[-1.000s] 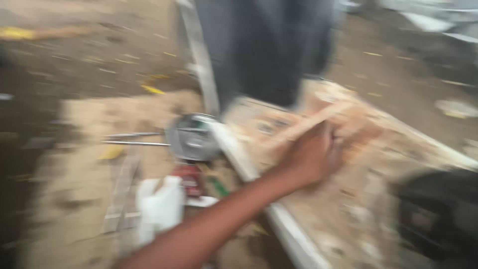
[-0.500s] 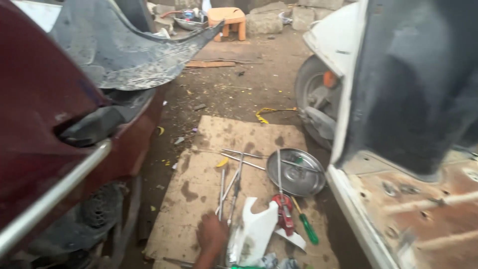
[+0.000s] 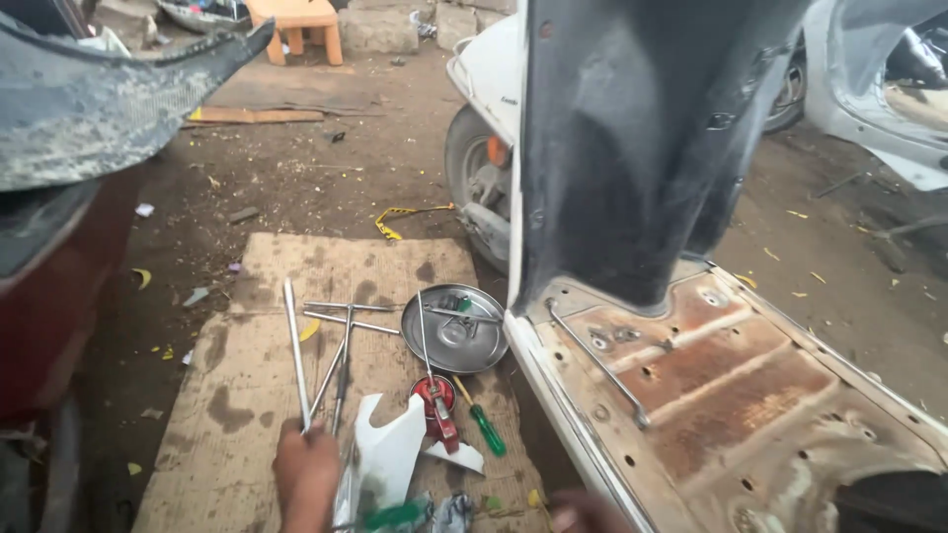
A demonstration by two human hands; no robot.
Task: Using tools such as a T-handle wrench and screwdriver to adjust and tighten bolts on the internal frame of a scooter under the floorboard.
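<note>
The left hand (image 3: 306, 474) is gripping the lower end of a long metal rod (image 3: 295, 353), its fingers curling around the shaft, while the rod is slanting up and away from the knuckles across the stained cardboard sheet (image 3: 247, 395) that is lying on the dirt ground. Just to the right of those fingers, a white plastic panel piece (image 3: 387, 456) is lying flat, close to the hand, though whether it is touching cannot be told. Beyond the fingertips and a little to the right, several more thin rods and wrenches (image 3: 341, 360) are crossing each other on the cardboard, and farther right a round metal dish (image 3: 456, 330) is sitting with small parts inside it and a thin rod resting across its rim. Between the dish and the white piece, a red oil can (image 3: 435, 400) is lying, and a green-handled screwdriver (image 3: 482, 422) is lying just beside it. The right hand (image 3: 585, 513) is showing only as a blurred edge at the bottom of the view, touching or hovering by the edge of the rusty scooter floorboard (image 3: 731, 395); whether its fingers are spread or pressed together cannot be told. A dark upright scooter panel (image 3: 632, 148) is rising behind the floorboard.
</note>
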